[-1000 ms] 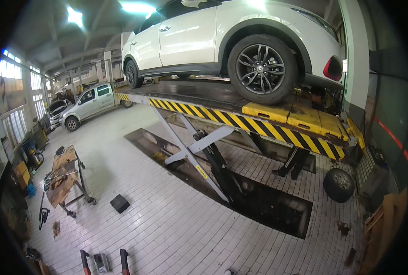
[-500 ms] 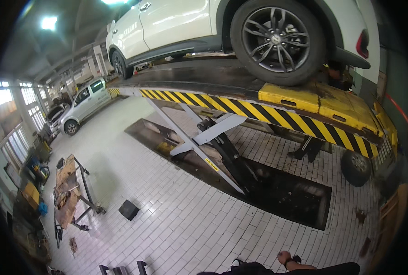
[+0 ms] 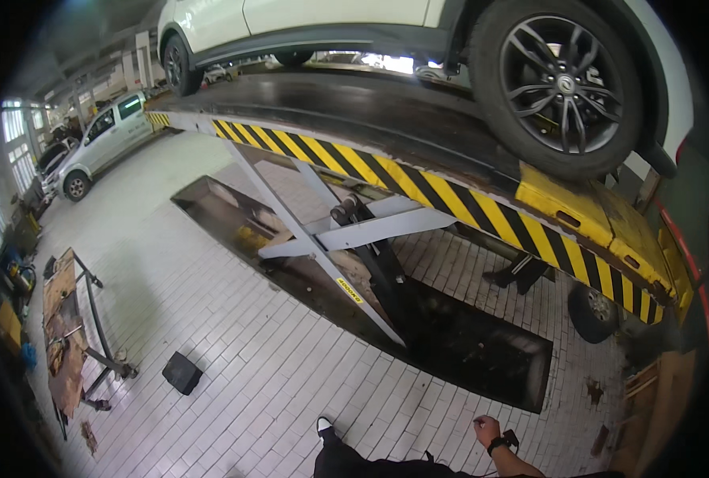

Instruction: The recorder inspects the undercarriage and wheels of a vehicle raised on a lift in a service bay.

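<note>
1. Right hand: fingers loosely curled, no object visible; whether it is empty I cannot tell. Left hand out of view.
2. Beyond the hand, untouched: scissor lift, likely heavy, rigid steel.
3. Farther, rightward: its yellow ramp plate, perhaps slick; slots look the best hold.

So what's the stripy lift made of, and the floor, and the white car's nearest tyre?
The lift looks like painted metal: stiff-edged, its yellow paint worn. The floor might be glossy ceramic tile: pale, shiny blocks, thin joints. The tyre looks like rubber: dull black around a shinier, perhaps metal rim.
</note>
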Tool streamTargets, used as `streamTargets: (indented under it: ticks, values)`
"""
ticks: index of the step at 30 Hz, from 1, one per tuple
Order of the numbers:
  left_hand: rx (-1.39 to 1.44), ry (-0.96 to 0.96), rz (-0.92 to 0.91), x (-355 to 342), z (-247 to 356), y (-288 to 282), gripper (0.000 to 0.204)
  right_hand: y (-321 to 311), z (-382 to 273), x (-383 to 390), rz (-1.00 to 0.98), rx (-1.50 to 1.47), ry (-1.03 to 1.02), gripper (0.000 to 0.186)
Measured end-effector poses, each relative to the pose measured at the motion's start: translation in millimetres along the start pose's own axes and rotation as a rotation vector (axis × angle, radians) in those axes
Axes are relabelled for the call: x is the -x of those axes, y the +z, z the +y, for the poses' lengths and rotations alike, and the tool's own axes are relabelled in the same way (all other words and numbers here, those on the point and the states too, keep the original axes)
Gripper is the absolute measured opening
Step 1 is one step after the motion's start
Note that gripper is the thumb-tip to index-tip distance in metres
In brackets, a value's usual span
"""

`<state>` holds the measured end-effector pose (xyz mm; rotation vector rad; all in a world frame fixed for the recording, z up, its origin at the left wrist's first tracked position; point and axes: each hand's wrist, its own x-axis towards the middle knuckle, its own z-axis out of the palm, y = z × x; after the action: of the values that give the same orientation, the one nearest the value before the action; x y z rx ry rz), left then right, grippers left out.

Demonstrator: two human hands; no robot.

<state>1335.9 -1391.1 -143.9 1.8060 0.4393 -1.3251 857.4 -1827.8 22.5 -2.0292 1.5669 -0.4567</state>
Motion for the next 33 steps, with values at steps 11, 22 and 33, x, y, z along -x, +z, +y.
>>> streamTargets:
  ticks: [11, 22, 33]
  values:
    - [-0.213, 0.136, 0.031, -123.4, 269.1, -70.2, 0.041, 4.9, -95.8, 13.5, 0.240, 0.055, 0.421, 0.012]
    - [-0.333, 0.440, -0.226, -112.7, 405.9, 58.8, 0.030, -0.6, -165.2, -90.0, 0.546, -0.085, 0.137, 0.010]
    - [-0.430, 0.718, -0.290, -52.3, 504.2, 175.1, 0.031, -31.6, -127.2, -119.6, 0.727, -0.215, 0.262, 0.011]
